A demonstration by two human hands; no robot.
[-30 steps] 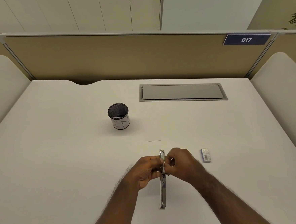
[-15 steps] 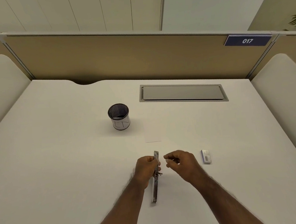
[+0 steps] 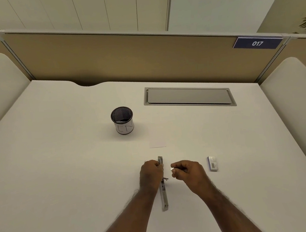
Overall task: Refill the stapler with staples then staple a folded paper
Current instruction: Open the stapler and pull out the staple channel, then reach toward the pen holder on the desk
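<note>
On my bench [image 3: 62,176], a mesh cup [image 3: 122,120] stands at eleven o'clock. My left hand [image 3: 151,175] fingers grip the opened stapler [image 3: 163,187] lying at six. Folded paper [image 3: 157,144] sits at twelve. My right hand [image 3: 188,173] pinches something small and white, staple box [image 3: 212,163] at three.

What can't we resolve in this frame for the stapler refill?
Head view only:
- Stapler: far end covered by the left hand; whether staples sit in the channel is too small to tell.
- Right hand: curled fingers hide all but a small pale bit at the fingertips; what it is, unclear.
- Staple box: label print too small to read.
- Paper: nearly same tone as the desk; fold not discernible.
</note>
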